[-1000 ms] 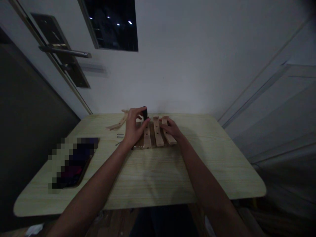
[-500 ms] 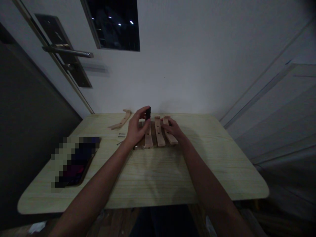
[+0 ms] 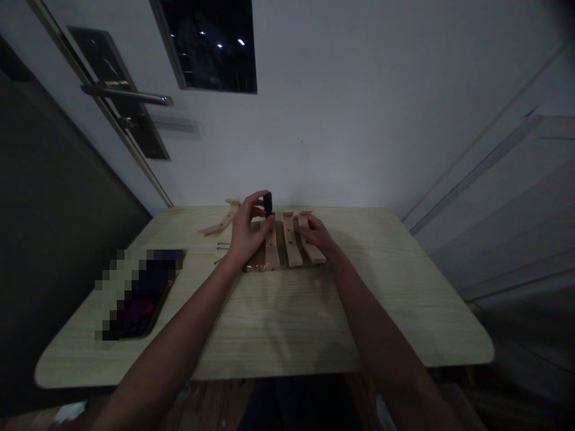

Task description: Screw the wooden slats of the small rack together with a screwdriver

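A small wooden slat rack [image 3: 287,246] lies at the far middle of the pale table [image 3: 269,317], with three light slats across darker crosspieces. My left hand [image 3: 247,230] pinches a small black object [image 3: 268,203] upright over the leftmost slat, probably a screwdriver handle. Resting flat on the right slats, my right hand [image 3: 314,233] has its fingers spread and holds the rack down. What the black object's lower end touches is hidden by my fingers.
A curved wooden piece [image 3: 221,221] and a few dark screws [image 3: 221,246] lie left of the rack. A pixelated dark flat thing [image 3: 137,293] sits near the left edge. A door with a lever handle [image 3: 126,93] stands to the left, a white wall behind.
My left hand has turned the black object slightly between its fingers while staying over the left slat. The view has shifted a little; my right hand stays on the slats.
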`<state>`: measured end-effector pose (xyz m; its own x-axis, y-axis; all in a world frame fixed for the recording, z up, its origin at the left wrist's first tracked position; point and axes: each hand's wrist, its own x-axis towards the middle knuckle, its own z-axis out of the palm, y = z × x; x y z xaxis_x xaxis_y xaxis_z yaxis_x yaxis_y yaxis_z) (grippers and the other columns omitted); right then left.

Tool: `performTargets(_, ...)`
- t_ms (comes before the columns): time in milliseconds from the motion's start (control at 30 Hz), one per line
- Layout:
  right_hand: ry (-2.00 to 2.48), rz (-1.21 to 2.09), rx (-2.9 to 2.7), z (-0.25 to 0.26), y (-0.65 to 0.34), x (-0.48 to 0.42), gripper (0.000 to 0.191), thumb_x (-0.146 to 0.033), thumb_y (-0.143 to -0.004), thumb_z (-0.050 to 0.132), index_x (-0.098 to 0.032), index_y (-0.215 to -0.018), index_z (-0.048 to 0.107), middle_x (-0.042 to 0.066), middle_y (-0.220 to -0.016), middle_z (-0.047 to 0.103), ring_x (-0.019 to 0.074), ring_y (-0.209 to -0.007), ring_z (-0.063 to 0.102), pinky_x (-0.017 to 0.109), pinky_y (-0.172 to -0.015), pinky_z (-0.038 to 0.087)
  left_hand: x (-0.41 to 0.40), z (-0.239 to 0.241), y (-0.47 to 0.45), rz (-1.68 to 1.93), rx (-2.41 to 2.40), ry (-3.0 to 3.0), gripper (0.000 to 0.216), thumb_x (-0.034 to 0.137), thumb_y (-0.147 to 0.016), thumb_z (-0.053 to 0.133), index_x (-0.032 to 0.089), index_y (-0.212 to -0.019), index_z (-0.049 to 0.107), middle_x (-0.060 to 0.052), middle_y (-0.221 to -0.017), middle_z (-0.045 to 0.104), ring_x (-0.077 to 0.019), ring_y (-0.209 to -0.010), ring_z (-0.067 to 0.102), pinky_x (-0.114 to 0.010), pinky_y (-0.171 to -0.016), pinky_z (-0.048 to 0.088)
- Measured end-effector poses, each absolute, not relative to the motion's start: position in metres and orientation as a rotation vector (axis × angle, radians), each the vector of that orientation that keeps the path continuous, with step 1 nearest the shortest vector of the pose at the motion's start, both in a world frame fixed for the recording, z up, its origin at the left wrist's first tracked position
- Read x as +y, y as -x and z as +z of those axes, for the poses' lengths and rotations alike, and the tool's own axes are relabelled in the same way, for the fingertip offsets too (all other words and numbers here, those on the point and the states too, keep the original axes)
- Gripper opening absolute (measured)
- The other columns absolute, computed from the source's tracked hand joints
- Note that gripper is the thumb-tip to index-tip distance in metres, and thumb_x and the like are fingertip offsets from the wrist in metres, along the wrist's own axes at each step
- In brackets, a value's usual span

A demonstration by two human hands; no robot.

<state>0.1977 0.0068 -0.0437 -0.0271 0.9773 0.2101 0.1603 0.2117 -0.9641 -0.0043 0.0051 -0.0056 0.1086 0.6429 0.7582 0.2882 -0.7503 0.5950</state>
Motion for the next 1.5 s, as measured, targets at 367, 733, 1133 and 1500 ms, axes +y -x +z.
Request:
performTargets(367,1.165,0.987,-1.418,-0.043,-0.197,0.006,0.034,-0.045,-0.068,0.068,-0.020,-0.092,0.061,0.006,-0.088,0.066,0.0193,-0.079,0.061,0.032,-0.067,0.051,-0.005,0.004,0.003,1.580,0.806,-2.168,0.053,0.019,-0.087,0.055,0.027,-0.137,0.042,-0.006,-0.109,0.066,-0.0171,-0.094,0.064,-0.037,-0.090,0.053)
performTargets(733,1.151,0.965,-1.423,-0.042,-0.197,0.006,0.035,-0.046,-0.067,0.067,-0.021,-0.090,0.061,0.004,-0.087,0.066,0.0190,-0.080,0.060,0.033,-0.072,0.050,0.001,0.000,0.001,1.723,0.918,-2.187,0.050,0.021,-0.081,0.066,0.028,-0.128,0.051,-0.003,-0.104,0.058,-0.0130,-0.081,0.058,-0.030,-0.077,0.054)
performTargets(1133,1.137,0.970,-1.444,-0.042,-0.197,0.006,0.036,-0.048,-0.068,0.067,-0.021,-0.091,0.061,0.006,-0.091,0.067,0.0203,-0.082,0.061,0.034,-0.072,0.051,-0.007,0.003,0.002,1.588,0.806,-2.174,0.053,0.020,-0.087,0.054,0.026,-0.138,0.039,-0.007,-0.110,0.067,-0.0177,-0.095,0.066,-0.038,-0.091,0.052)
performTargets(1500,1.149,0.947,-1.458,-0.043,-0.197,0.006,0.038,-0.050,-0.069,0.066,-0.021,-0.094,0.061,0.007,-0.095,0.067,0.0215,-0.087,0.062,0.034,-0.072,0.052,-0.003,0.006,0.003,1.699,0.933,-2.293,0.047,0.026,-0.081,0.066,0.027,-0.126,0.053,-0.005,-0.106,0.060,-0.0173,-0.092,0.058,-0.033,-0.080,0.051)
